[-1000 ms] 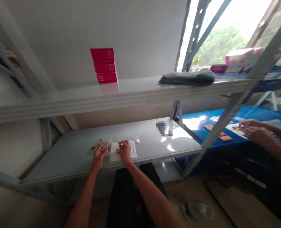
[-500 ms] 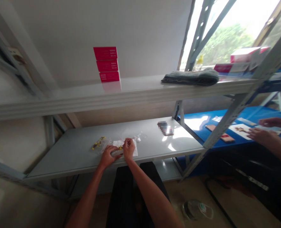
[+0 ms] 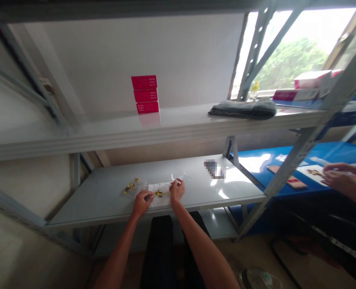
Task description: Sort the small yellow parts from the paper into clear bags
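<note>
On the grey shelf table lies a white sheet (image 3: pixel 163 187), with small yellow and dark pieces (image 3: pixel 159 194) on it. My left hand (image 3: pixel 142 203) rests at the sheet's left edge, its fingers curled together around something dark and too small to name. At the sheet's right side, my right hand (image 3: pixel 177 192) has its fingers pinched together beside a crumpled clear plastic wrapper (image 3: pixel 181 176). Whatever is in that pinch is hidden. Left of the sheet, a clear plastic bag (image 3: pixel 140 188) lies next to more yellow and dark pieces (image 3: pixel 131 185).
A pixelated object (image 3: pixel 214 169) lies farther right. Above the table runs a shelf (image 3: pixel 105 138) with stacked red boxes (image 3: pixel 146 95) and a folded grey cloth (image 3: pixel 242 109). Beyond a slanted metal post (image 3: pixel 295 148), another person's hands (image 3: pixel 340 174) work at a blue table (image 3: pixel 253 160).
My hands, close together over the sheet before, are now apart, the right one farther right. The yellow pieces between them now show. The camera view has shifted slightly.
</note>
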`<act>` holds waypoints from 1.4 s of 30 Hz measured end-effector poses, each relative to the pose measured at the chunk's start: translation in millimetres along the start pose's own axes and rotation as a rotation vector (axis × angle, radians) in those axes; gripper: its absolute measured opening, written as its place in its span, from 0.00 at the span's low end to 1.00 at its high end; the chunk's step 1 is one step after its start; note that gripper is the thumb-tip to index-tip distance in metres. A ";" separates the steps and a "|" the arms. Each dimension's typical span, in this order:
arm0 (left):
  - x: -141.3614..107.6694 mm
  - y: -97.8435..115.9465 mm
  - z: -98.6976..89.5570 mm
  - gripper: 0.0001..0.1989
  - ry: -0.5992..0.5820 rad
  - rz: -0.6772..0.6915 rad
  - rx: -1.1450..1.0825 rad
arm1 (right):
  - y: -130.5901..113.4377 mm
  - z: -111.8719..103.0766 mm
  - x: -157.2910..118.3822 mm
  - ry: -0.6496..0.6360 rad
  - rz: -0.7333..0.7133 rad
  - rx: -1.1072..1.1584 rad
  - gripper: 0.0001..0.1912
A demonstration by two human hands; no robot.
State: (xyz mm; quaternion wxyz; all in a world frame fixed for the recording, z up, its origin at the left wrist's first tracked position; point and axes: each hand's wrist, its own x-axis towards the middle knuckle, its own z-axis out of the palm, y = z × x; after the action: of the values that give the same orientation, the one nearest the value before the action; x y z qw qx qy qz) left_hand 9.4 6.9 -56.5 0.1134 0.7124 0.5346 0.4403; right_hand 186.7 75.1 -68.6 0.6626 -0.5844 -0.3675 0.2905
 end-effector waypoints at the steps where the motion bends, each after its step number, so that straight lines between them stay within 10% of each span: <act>1: -0.4 -0.9 -0.9 0.11 0.029 -0.009 0.011 | -0.8 -8.1 10.3 0.018 0.078 -0.004 0.22; 5: -0.6 -13.4 -2.9 0.11 0.286 -0.079 0.150 | -6.1 -48.8 39.9 0.085 0.172 -0.058 0.32; 10: -1.8 -32.3 1.8 0.17 0.365 -0.221 0.303 | -8.1 -76.1 34.9 0.027 -0.053 -0.102 0.20; 23: 16.4 -29.5 -8.6 0.14 0.366 -0.354 0.519 | -24.2 -39.1 13.1 -0.403 -0.477 -0.251 0.16; 30: 7.2 -22.3 -11.6 0.15 0.672 -0.216 0.364 | -24.8 -25.3 -30.8 -0.528 -0.569 -0.217 0.14; 36: -1.4 10.3 4.7 0.13 0.493 -0.087 0.038 | -31.7 -4.8 -50.6 -0.824 -0.358 0.018 0.11; 42: -5.5 8.8 8.3 0.11 0.346 -0.023 -0.033 | -17.5 6.1 -52.2 -0.762 -0.326 0.038 0.08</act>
State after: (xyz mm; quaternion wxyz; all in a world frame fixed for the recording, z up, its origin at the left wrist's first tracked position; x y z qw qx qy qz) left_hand 21.3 1.2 -58.6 0.0361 0.6178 0.5470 0.5638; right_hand 151.6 33.5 -58.6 0.5270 -0.3568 -0.6690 0.3839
